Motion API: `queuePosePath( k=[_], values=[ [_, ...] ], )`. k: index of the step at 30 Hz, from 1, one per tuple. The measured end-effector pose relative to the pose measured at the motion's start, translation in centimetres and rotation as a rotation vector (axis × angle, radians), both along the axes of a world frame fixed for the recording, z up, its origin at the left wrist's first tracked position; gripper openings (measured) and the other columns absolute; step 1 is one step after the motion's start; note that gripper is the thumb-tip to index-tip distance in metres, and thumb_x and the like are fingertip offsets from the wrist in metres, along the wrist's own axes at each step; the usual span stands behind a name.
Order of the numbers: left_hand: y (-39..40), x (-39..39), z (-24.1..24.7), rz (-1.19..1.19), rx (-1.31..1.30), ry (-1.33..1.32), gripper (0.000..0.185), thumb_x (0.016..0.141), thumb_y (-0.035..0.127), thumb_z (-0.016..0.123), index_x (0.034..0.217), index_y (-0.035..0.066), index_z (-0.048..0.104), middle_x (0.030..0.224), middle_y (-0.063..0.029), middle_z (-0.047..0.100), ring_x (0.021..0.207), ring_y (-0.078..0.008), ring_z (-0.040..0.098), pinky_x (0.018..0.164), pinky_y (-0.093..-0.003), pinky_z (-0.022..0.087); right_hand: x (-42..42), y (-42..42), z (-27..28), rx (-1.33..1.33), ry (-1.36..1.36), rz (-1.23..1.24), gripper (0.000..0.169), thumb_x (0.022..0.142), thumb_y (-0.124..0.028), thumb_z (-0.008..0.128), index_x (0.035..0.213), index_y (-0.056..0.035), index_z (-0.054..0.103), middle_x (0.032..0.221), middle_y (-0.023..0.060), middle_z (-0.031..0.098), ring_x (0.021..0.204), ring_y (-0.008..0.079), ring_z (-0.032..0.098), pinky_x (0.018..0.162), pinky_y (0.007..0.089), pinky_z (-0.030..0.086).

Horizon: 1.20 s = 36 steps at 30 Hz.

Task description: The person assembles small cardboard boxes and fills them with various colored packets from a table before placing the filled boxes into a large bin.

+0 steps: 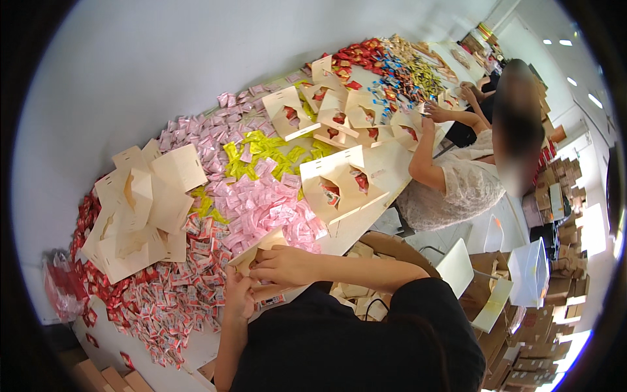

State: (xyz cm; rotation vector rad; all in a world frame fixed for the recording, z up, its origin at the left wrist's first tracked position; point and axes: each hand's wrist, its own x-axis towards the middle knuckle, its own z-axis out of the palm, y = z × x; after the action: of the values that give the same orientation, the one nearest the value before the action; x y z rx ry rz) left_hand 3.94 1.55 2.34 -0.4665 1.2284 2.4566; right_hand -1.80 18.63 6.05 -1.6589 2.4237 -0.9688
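Note:
Close to my body is a cream paperboard box [278,238] with a cut-out opening. My left hand [240,293] pinches its near left edge between thumb and fingers. My right hand [284,265] lies over the opening with its fingers bent inwards; its fingertips are hidden, so what they grip cannot be seen. Just beyond the box is a heap of pink sachets [274,203]. Red-and-white sachets [166,299] spread out to the left of my hands. Another cream box [343,188], with red packets showing in its openings, stands farther right.
Flat cream box blanks [142,210] are piled at the left. Yellow sachets [259,152] and several filled boxes [338,115] lie farther along the table [355,213]. A co-worker [455,186] sits to the right, hands near a box. A large carton [392,242] stands below the table edge.

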Motion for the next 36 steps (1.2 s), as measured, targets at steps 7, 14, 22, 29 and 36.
queuePosePath(
  k=[7,14,22,29,36],
  values=[
    [1.7,-0.9,0.0,-0.147,0.074,-0.061,0.049,0.065,-0.012,0.042,0.111,0.005,0.034,0.104,-0.0085,0.049,0.092,-0.0175,0.052,0.075,-0.0283,0.048,1.6,3.2,-0.8,0.026,0.093,-0.079,0.021,0.078,-0.02,0.049,0.094,-0.0067,0.052,0.091,0.0057,0.053,0.086,0.0201,0.052,0.075,0.0312,0.042],
    [2.6,-1.0,-1.0,-0.228,0.038,0.0,0.052,0.063,-0.013,0.045,0.11,0.004,0.034,0.105,-0.0089,0.046,0.097,-0.0178,0.05,0.076,-0.0286,0.048,2.3,4.0,-1.3,0.125,0.172,-0.045,0.021,0.078,-0.019,0.048,0.093,-0.005,0.052,0.089,0.0062,0.051,0.084,0.021,0.052,0.075,0.0298,0.042],
    [3.3,-0.6,-0.4,-0.277,0.015,-0.012,0.053,0.065,-0.014,0.041,0.113,0.006,0.032,0.107,-0.0091,0.045,0.098,-0.0181,0.05,0.078,-0.0287,0.048,3.4,3.2,-1.8,0.382,0.033,-0.162,0.023,0.076,-0.018,0.05,0.093,-0.0027,0.053,0.092,0.0097,0.05,0.085,0.0238,0.052,0.075,0.0319,0.043],
    [2.0,-0.2,-2.5,-0.146,0.158,-0.083,0.056,0.068,-0.014,0.039,0.118,0.01,0.029,0.118,-0.0127,0.041,0.107,-0.0297,0.048,0.081,-0.0416,0.05,2.0,5.5,0.0,-0.04,-0.397,-0.247,0.026,0.074,-0.001,0.053,0.099,-0.002,0.054,0.102,0.0143,0.052,0.096,0.0295,0.051,0.079,0.0351,0.044],
    [5.3,-0.9,-2.2,-0.017,0.271,0.007,0.055,0.07,-0.014,0.045,0.116,0.012,0.028,0.118,-0.0107,0.04,0.107,-0.0284,0.047,0.085,-0.045,0.048,6.9,6.2,-2.6,-0.268,-0.641,-1.168,0.053,0.081,-0.028,0.056,0.121,-0.0015,0.033,0.09,0.0172,0.054,0.083,0.0256,0.057,0.065,0.0343,0.049]
  ],
)
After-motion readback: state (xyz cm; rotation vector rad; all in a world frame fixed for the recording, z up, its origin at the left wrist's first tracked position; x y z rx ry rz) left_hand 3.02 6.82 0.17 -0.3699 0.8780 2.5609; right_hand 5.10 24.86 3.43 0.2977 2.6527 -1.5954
